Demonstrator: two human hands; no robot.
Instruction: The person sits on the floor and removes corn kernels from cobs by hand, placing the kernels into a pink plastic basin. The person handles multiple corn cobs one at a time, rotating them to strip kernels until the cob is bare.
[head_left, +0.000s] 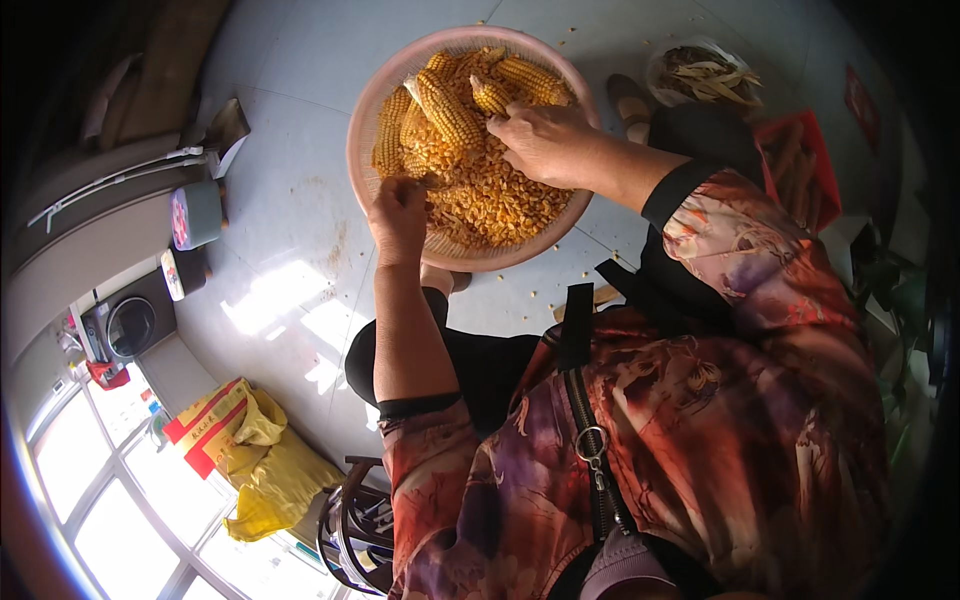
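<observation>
A round pink plastic basket (360, 112) stands before me on the floor, holding loose corn kernels (517, 202) and several ears of yellow corn (446, 112). At its near left rim, my left hand (399, 214) pinches a small brownish scrap, too small to name surely. Over the right half of the basket reaches my right hand (544, 142), its fingers bent at the lower end of a short corn ear (490, 95). Whether they grip that ear is hidden by the hand itself.
Scattered kernels (534, 293) lie on the grey tiled floor (300, 150). At the upper right are a plastic bag of dry husks (705, 75) and a red box of bare cobs (795, 165). A yellow sack (281, 472) and a washing machine (130, 327) are at the left.
</observation>
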